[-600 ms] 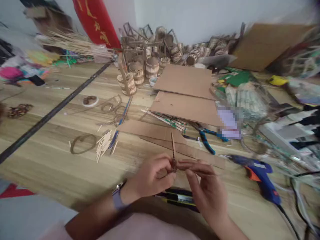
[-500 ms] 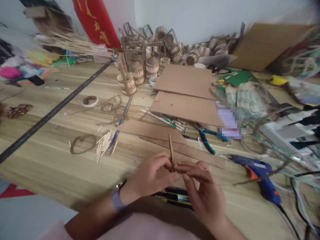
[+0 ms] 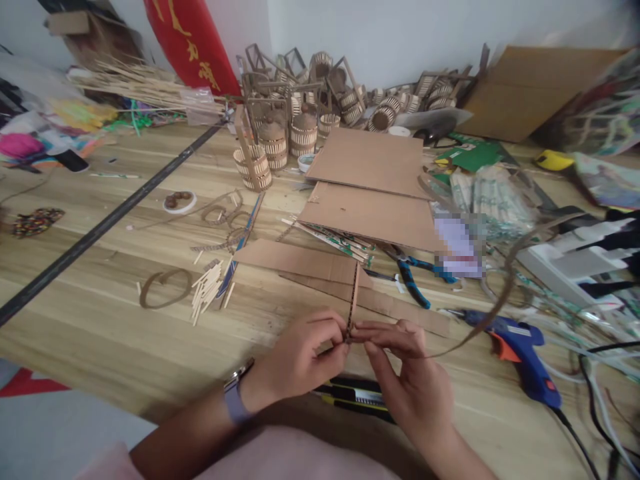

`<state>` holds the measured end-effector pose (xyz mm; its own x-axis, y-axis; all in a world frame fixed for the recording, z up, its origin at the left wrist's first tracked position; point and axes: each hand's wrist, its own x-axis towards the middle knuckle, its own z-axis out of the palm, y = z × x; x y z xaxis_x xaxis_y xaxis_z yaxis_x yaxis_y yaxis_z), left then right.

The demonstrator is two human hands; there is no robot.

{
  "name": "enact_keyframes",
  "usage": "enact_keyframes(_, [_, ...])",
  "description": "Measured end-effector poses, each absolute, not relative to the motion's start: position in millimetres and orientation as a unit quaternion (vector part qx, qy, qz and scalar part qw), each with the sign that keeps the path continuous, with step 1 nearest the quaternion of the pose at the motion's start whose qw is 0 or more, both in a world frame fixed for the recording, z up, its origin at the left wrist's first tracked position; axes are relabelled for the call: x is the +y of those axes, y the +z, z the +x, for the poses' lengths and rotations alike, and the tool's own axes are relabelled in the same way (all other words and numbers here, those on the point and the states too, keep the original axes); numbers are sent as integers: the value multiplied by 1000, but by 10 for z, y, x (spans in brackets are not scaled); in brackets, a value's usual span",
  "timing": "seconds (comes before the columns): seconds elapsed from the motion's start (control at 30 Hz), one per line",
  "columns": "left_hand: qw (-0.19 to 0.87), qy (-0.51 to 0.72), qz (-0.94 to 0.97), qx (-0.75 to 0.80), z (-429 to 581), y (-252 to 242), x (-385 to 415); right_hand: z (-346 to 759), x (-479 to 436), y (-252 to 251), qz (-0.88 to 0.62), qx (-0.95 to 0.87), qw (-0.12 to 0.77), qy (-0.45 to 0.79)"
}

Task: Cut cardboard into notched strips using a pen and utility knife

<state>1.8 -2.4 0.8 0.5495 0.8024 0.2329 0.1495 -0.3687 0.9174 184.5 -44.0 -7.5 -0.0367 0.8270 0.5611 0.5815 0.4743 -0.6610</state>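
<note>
Above table (image 3: 100, 287), cardboard piece (image 3: 353, 300), both hands (image 3: 307, 353) (image 3: 415, 380) pinching

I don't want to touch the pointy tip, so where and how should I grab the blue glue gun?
Probably best by the handle, from the right, the side opposite the orange trigger. The glue gun lies on its side: its handle slants to the near right, while the nozzle points left, away from that grip.

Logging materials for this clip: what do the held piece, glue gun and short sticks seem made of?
Held piece: matt brown cardboard, by its fluted edge. Glue gun: likely smooth plastic, from its blue body. Short sticks: probably unpainted wood or bamboo, pale and dull.
</note>
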Motion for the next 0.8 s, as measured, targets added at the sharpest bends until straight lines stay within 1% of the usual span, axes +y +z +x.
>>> enact_keyframes(0.1, [478,346,747,305,9,27,-18,1851,-457,-79,-515,-663,504,202])
enact_keyframes(0.17, [483,348,746,299,4,33,-11,1848,-466,-85,-515,-646,517,225])
enact_keyframes(0.23, [487,354,741,299,2,28,-3,1838,-475,-92,-510,-650,522,213])
enact_keyframes(0.37, [493,347,730,322,3,2,9,1808,-479,-89,-475,-702,512,141])
enact_keyframes(0.6, [459,352,747,327,20,15,-10,1805,-411,-44,-454,-761,461,57])
enact_keyframes(0.67, [454,353,751,325,21,27,-16,1815,-413,-50,-451,-764,458,60])
enact_keyframes(0.8, [470,348,746,318,9,42,-14,1828,-445,-56,-490,-720,476,127])
